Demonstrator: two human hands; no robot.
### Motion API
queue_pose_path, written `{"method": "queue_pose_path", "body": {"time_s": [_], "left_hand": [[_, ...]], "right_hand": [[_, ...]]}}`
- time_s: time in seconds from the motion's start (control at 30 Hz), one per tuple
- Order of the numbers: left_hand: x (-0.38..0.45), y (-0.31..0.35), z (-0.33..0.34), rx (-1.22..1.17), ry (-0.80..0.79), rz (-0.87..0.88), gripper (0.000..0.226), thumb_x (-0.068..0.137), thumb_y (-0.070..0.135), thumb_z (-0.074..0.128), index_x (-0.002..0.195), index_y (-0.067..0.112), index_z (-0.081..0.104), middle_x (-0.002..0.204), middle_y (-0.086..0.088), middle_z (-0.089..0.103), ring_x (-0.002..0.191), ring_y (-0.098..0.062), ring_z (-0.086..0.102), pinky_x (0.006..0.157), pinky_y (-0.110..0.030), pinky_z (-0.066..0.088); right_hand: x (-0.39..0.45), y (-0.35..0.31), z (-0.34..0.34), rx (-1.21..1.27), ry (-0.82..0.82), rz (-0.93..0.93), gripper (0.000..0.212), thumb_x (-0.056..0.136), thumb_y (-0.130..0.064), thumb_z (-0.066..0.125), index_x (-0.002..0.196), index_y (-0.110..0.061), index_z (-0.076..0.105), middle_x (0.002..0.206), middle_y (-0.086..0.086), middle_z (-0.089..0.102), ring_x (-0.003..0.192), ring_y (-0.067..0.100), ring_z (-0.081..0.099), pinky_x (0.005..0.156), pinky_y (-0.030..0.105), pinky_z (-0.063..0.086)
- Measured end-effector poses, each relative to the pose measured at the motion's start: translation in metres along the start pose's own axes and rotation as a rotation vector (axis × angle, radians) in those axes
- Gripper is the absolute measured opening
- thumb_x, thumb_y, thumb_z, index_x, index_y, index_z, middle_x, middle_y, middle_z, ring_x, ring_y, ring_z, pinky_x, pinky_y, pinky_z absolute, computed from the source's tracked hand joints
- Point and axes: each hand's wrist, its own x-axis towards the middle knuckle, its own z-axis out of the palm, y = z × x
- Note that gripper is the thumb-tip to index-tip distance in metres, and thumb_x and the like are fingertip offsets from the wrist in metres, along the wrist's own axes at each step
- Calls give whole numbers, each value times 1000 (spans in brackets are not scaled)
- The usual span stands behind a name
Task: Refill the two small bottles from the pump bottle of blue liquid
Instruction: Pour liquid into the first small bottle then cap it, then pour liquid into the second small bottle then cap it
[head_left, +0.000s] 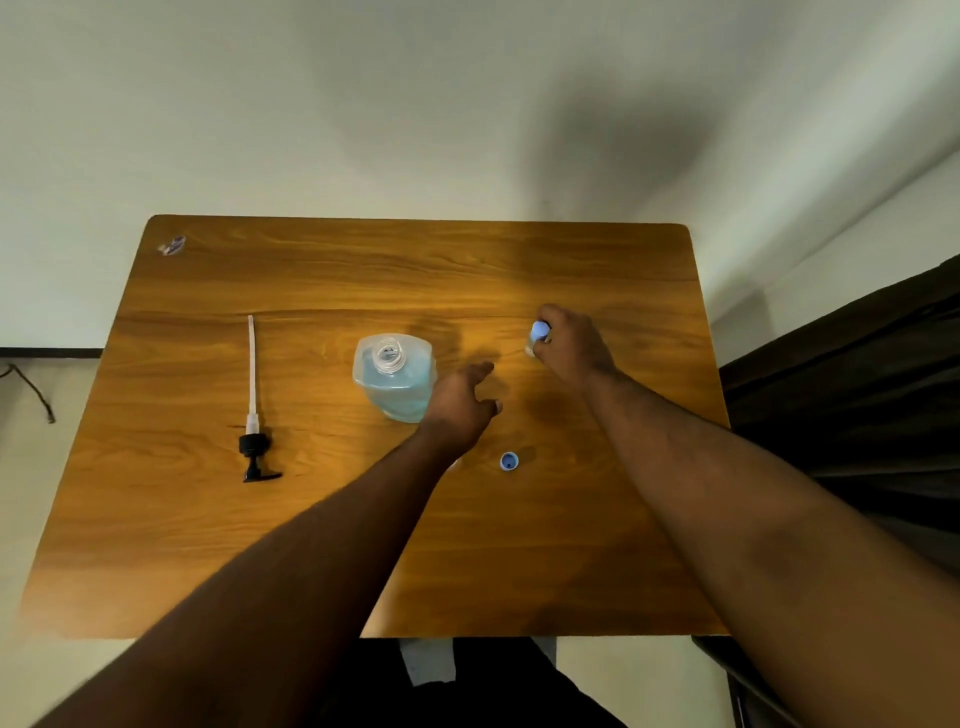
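Blue-capped, the small bottle (538, 336) right of centre is being gripped by the right hand (569, 347) while the left hand (460, 400) is hovering open-fingered; steadying its base would help uncapping.

On the tabletop (332, 519) we find the pump (253, 405) lying well to the left; the large bottle (393, 375) stands near the middle (its neck open); a loose cap (509, 461) lies nearer us, right of it; a small bottle (537, 338) stands farther right, within our right hand (569, 345); our left hand (460, 402) hovers between the bottles.
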Motion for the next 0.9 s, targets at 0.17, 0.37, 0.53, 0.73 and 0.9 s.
{"method": "queue_pose_path", "body": {"time_s": [0.17, 0.37, 0.53, 0.73, 0.9], "left_hand": [[8, -7, 7, 59, -24, -11, 64, 87, 13, 69, 145, 14, 41, 149, -6, 44, 139, -22, 39, 108, -27, 33], [10, -9, 14, 61, -55, -20, 73, 87, 14, 69, 149, 18, 31, 152, -6, 40, 139, -24, 38, 107, -29, 35], [-12, -13, 2, 29, -72, 121, 67, 87, 18, 70, 146, 18, 38, 153, -4, 38, 142, -17, 32, 105, -19, 24], [-84, -67, -18, -148, 106, 308, 45, 79, 24, 79, 122, 21, 63, 117, 6, 66, 113, -2, 58, 96, -19, 46], [-94, -105, 5, -143, 166, 60, 61, 75, 20, 82, 130, 22, 55, 114, 4, 53, 101, -8, 54, 86, -25, 50]], "right_hand": [[4, 5, 6, 22, 15, 5, 34, 80, -11, 70, 111, -11, 57, 111, 12, 63, 97, 25, 59, 72, 29, 47], [8, 7, 8, 34, 6, 42, 42, 82, -11, 69, 121, -13, 54, 119, 12, 60, 106, 26, 58, 76, 28, 44], [-10, 9, 3, 61, 30, 132, 65, 78, -19, 75, 135, -19, 44, 133, 10, 53, 118, 28, 52, 88, 39, 50], [-84, 5, 14, 154, 121, 106, 48, 81, -13, 71, 126, -16, 55, 121, 7, 60, 102, 19, 59, 78, 26, 51], [-118, -12, 50, 198, -64, 81, 36, 79, -8, 72, 114, -10, 65, 114, 7, 65, 100, 16, 61, 80, 19, 45]]}}
